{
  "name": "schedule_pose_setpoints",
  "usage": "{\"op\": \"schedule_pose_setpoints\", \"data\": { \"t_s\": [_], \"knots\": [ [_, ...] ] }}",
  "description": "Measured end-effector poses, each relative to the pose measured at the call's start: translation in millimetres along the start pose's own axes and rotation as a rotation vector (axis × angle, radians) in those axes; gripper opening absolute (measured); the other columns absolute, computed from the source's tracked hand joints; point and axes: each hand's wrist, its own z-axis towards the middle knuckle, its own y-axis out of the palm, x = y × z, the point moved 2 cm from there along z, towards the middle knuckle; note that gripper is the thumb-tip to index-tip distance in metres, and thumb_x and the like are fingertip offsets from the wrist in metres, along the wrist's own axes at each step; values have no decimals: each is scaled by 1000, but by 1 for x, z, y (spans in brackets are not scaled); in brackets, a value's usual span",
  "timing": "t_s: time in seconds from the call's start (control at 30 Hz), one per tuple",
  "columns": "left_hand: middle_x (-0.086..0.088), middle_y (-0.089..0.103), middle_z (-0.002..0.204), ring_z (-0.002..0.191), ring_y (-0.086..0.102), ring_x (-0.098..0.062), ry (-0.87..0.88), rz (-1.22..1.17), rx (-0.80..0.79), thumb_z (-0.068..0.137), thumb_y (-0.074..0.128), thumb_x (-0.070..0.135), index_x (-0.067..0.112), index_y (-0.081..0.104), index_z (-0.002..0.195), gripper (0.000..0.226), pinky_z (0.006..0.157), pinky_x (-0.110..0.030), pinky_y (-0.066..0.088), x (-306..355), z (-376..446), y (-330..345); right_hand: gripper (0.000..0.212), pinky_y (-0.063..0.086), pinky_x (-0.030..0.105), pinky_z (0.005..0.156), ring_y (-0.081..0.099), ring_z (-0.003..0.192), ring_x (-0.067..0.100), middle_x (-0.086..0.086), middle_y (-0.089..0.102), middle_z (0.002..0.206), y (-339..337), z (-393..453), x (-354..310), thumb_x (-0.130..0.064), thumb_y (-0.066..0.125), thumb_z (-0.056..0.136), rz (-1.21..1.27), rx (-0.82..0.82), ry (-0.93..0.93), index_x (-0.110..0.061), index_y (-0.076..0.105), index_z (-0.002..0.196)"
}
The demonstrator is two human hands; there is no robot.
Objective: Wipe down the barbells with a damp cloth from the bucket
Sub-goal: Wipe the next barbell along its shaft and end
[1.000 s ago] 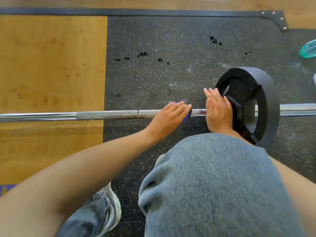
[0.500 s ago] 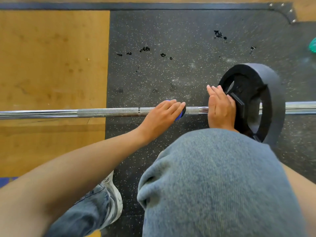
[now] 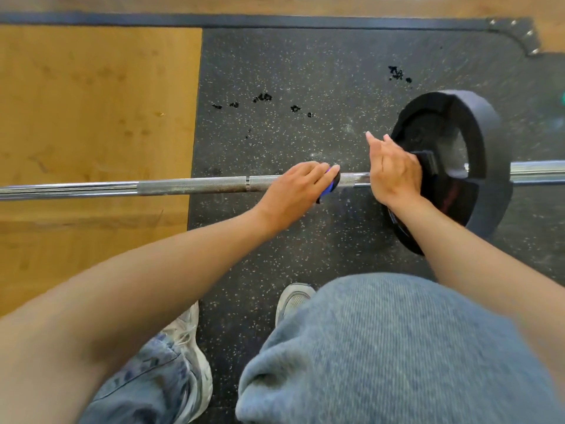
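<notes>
Now barbell, left hand gripping cloth

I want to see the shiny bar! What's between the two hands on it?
In the head view, only a short bare stretch of barbell shows between the left hand, gripping a blue cloth, and the right hand.

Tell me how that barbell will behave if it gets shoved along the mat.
The barbell probably rolls rather than slides: its round black plate stands on edge on the rubber mat. It looks heavy, being a long steel bar, and stiff.
</notes>
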Motion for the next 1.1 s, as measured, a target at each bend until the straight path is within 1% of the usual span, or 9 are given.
{"op": "schedule_pose_setpoints", "data": {
  "t_s": [0.17,0.43,0.53,0.6,0.67,0.8,0.93,1.0,1.1],
  "knots": [
    [-21,44,154,142,40,-46,-168,76,-151,89,66,3,15,35,157,76,113,-46,42,-4,27,2,54,14,44,124,21,154,17,1,36,162,-7,31,-10,-39,15,110,70,41,-18,-21,32,158],
    [-18,9,169,157,6,-34,-89,122,-347,92,56,-11,9,-4,163,95,121,-35,27,-44,42,-19,72,35,47,114,38,146,30,7,52,150,7,75,-20,-50,8,103,45,135,7,-12,50,148],
    [-18,23,165,153,23,-35,-87,124,-352,88,61,-12,6,14,161,89,110,-37,44,-54,53,-23,70,38,48,110,43,143,31,12,56,146,8,86,-21,-54,12,104,25,141,5,-15,48,150],
    [-18,51,147,136,52,-35,-89,102,-286,71,82,-10,6,49,144,82,79,-36,62,-56,57,-22,75,42,49,105,50,137,32,13,60,140,7,91,-23,-59,9,102,2,152,20,-16,48,149],
    [-16,65,132,121,65,-33,-65,119,-174,61,89,-8,8,68,120,65,64,-34,61,-58,62,-21,75,46,47,96,59,124,34,13,66,131,8,96,-23,-61,10,102,-4,177,23,-16,51,146],
    [-21,53,147,136,51,-41,-17,195,-61,82,73,-1,3,67,119,37,102,-43,53,-56,72,-5,76,47,41,81,67,102,35,12,73,111,8,101,-23,-63,8,102,-41,206,23,-16,57,138],
    [-21,45,154,145,36,-46,-110,142,-152,92,42,31,-1,48,146,63,116,-55,37,-48,57,5,88,36,34,68,67,85,30,8,73,92,9,100,-23,-69,-2,97,-76,243,13,-15,63,124],
    [-17,58,144,138,48,-39,-96,95,-100,98,37,33,2,60,137,56,114,-46,42,-44,57,0,83,33,31,67,66,81,28,7,72,88,8,96,-23,-66,3,100,-90,250,13,-14,64,121],
    [-11,69,131,124,64,-29,-195,-38,43,101,43,32,10,76,115,42,90,-36,57,-44,62,0,73,30,30,65,65,77,27,7,72,86,9,90,-24,-59,11,103,-113,258,14,-14,67,118]
  ]
}}
